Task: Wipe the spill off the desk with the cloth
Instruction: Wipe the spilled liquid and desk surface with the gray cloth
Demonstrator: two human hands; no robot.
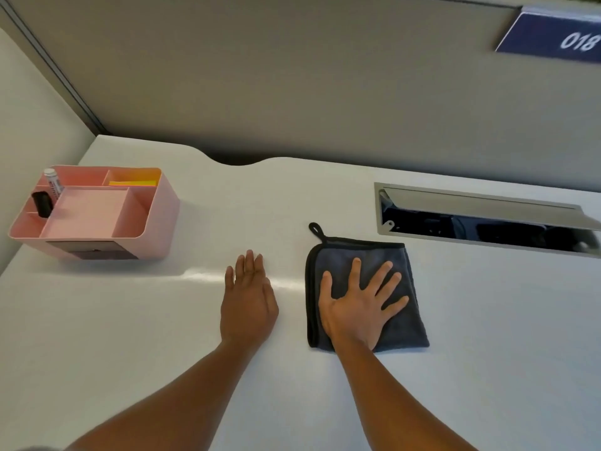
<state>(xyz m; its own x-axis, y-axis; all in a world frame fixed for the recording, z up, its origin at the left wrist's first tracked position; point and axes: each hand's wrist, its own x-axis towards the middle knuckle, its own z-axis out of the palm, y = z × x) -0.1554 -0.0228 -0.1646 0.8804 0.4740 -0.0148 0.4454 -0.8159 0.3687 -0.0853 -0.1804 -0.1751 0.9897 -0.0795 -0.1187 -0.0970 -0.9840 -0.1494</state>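
Right hand point(356, 307) flat, fingers wide, pressing on grey cloth point(400, 327), holding nothing. Left hand point(248, 301) flat on desk point(130, 320), empty. No spill to see. Could slide cloth wrong way, miss wet spot, bump pink box point(97, 209).

"018" on blue sign point(553, 37)
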